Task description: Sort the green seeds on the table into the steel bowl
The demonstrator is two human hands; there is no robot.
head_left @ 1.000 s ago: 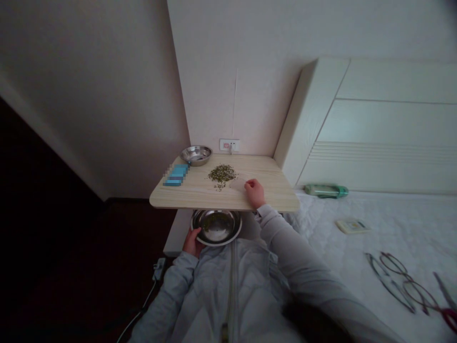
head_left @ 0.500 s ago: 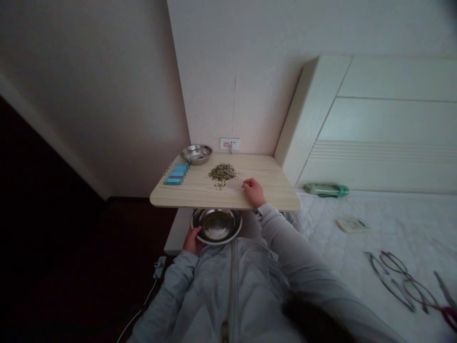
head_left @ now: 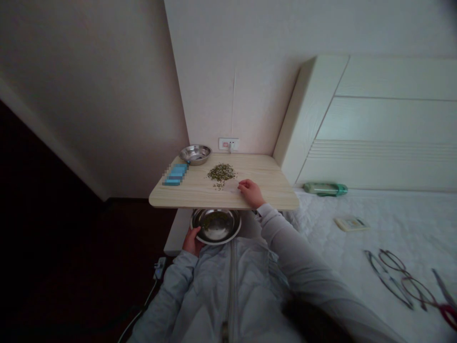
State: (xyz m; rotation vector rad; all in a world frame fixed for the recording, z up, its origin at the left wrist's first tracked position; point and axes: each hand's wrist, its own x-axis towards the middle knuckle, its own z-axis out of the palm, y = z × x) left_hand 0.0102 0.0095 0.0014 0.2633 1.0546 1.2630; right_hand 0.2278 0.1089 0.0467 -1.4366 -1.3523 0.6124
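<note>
My left hand (head_left: 192, 241) grips the near left rim of a metal bowl (head_left: 218, 230), held below the front edge of the wooden tabletop (head_left: 264, 166). Some small greenish bits lie inside that bowl. Over the tabletop, my right hand (head_left: 251, 193) is closed in a pinch on a thin, clear plastic piece (head_left: 232, 186) whose exact kind I cannot make out. The plastic piece is at the near right edge of a pile of small dark-green grains (head_left: 221, 172), with a few grains scattered in front.
A second metal bowl (head_left: 195, 155) stands at the tabletop's back left, beside a blurred blue item (head_left: 176, 174). On the bed (head_left: 321, 238) lie a green bottle (head_left: 325, 189), a pale flat device (head_left: 352, 224), eyeglasses (head_left: 389, 276) and scissors (head_left: 446, 297). A socket (head_left: 229, 144) is on the wall.
My right hand has moved slightly left with the clear plastic piece, closer to the grains. My left hand and the bowl it holds stay in place.
</note>
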